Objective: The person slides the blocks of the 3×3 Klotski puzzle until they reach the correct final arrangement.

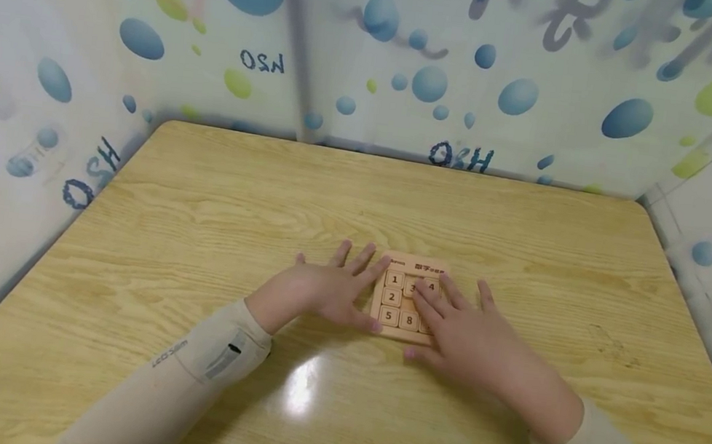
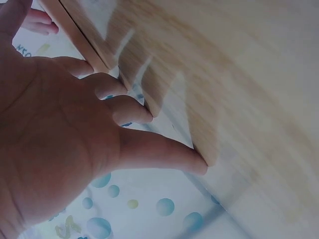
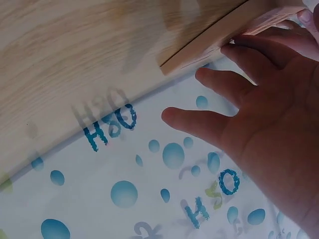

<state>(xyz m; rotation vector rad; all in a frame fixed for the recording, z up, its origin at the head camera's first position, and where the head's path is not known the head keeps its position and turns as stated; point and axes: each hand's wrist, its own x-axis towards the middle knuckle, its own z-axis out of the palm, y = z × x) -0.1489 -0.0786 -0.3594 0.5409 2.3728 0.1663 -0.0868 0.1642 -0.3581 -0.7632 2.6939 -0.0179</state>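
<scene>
A wooden number slide puzzle (image 1: 378,305) lies flat on the table, its tiles 1, 2, 5 and 8 in plain sight. My left hand (image 1: 335,289) is spread at its left side, thumb at the lower left corner and index finger at the upper left. Over the puzzle's right part reaches my right hand (image 1: 477,338), with fingertips on the tile 3 (image 1: 412,288) and beside the 4. A gap shows below the 3. The right hand covers tiles at the lower right. In the right wrist view, fingers extend along the puzzle's edge (image 3: 199,42).
The wood-grain table (image 1: 233,201) meets a wall sheet (image 1: 323,50) printed with blue and green drops at its back. Similar sheets stand to the left and right. A bright light reflection (image 1: 300,388) lies on the tabletop in front of the left hand.
</scene>
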